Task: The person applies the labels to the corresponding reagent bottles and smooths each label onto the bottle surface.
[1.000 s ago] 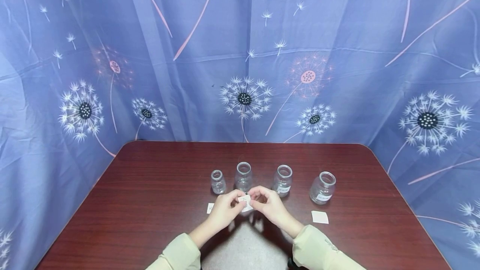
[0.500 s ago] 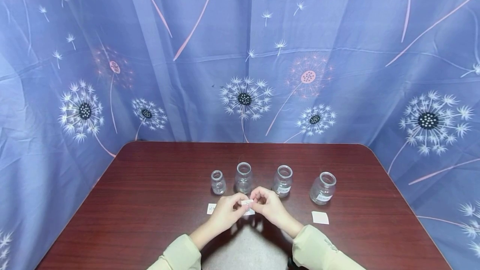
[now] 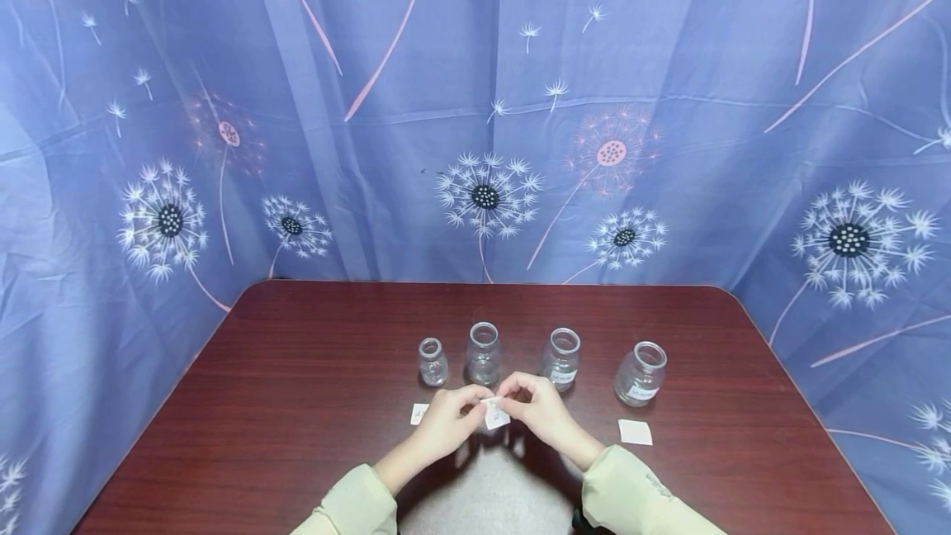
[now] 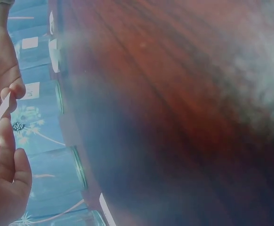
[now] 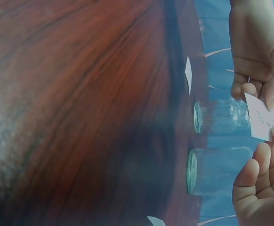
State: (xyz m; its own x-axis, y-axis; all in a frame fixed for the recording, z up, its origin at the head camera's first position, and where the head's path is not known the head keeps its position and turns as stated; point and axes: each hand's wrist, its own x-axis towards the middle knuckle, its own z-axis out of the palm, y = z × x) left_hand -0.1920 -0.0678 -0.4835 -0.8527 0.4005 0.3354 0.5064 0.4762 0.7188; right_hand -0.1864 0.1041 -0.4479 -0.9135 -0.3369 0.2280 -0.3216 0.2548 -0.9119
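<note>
Between both hands, in front of the glass jars, a small white paper label (image 3: 496,414) with handwriting is held up by its edges. My left hand (image 3: 448,423) pinches its left side between thumb and fingers. Opposite it, my right hand (image 3: 546,411) pinches the other side. The right wrist view shows the written face of the label (image 5: 263,117); the left wrist view catches it nearly edge-on. Just behind the hands stands a plain glass jar (image 3: 484,353), with a smaller jar (image 3: 433,363) to its left.
Two more jars stand to the right, a labelled jar (image 3: 561,357) and a wider labelled jar (image 3: 641,374). White paper pieces lie on the brown table (image 3: 319,370): one paper (image 3: 418,414) beside the left hand, another paper (image 3: 635,432) at right. A blue curtain (image 3: 386,188) hangs behind.
The label has tilted between the fingers and now hangs lower, its written face toward the head camera. Both hands have shifted very slightly; the jars stay put.
</note>
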